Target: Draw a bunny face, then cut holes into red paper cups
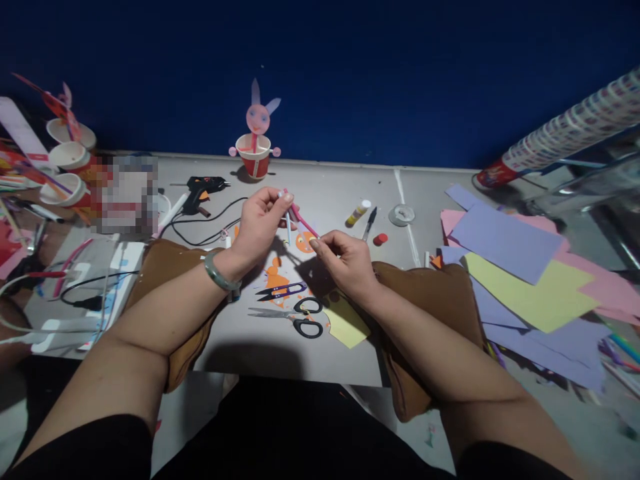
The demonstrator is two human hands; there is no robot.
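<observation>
My left hand [261, 223] is closed in a pinch on the upper end of a pink straw [302, 220]. A pale straw [289, 230] hangs down from the same fingers. At the pink straw's lower end, the thumb and fingers of my right hand [349, 260] are pinched on it. Orange paper cutouts [274, 272] lie on the table beneath my hands, one of them a round face [305, 242]. Nearer to me are small thread snips [281, 291], scissors [309, 317] with black handles, and a yellow paper piece [349, 323].
A paper-cup rabbit figure [256, 160] stands at the back. Left of it lies a black glue gun [197, 193] with its cord. A glue stick [358, 213], marker [370, 223] and tape roll [401, 214] lie right. Purple paper [510, 243] and stacked cups [565, 127] are further right.
</observation>
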